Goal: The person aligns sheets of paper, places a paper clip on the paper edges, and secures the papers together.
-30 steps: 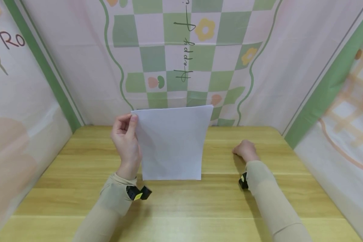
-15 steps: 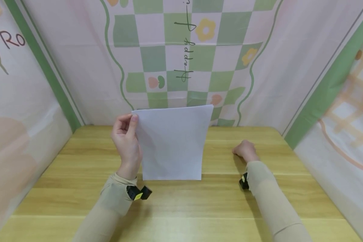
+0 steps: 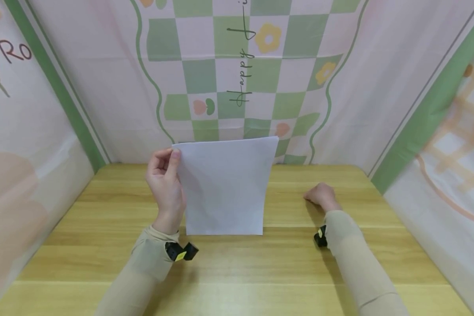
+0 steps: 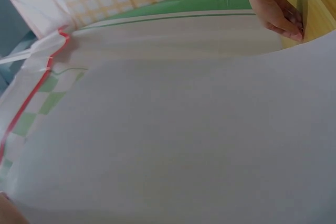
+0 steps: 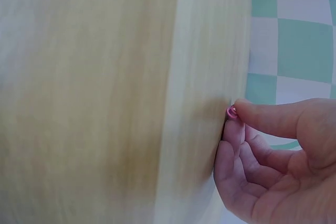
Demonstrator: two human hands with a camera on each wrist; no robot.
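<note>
In the head view my left hand [image 3: 165, 184] pinches the top left corner of the white paper [image 3: 227, 188], thumb in front. The paper stands upright, its bottom edge at the tabletop; a doubled edge at its top right corner hints at more than one sheet. It fills most of the left wrist view. To the right, my right hand [image 3: 321, 196] is low at the table. The right wrist view shows its thumb and forefinger pinching a small shiny pink looped piece [image 5: 231, 112], possibly a paper clip, mostly hidden by the fingers. The other fingers are curled.
The wooden table [image 3: 229, 276] lies under both hands. Behind it hangs a green-and-white checked cloth [image 3: 231, 74], with printed cloths on both sides. A black camera [image 3: 181, 252] sits on the left wrist, another black camera [image 3: 320, 237] on the right.
My right hand and forearm have shifted very slightly to the right. The left hand and the paper have stayed in place.
</note>
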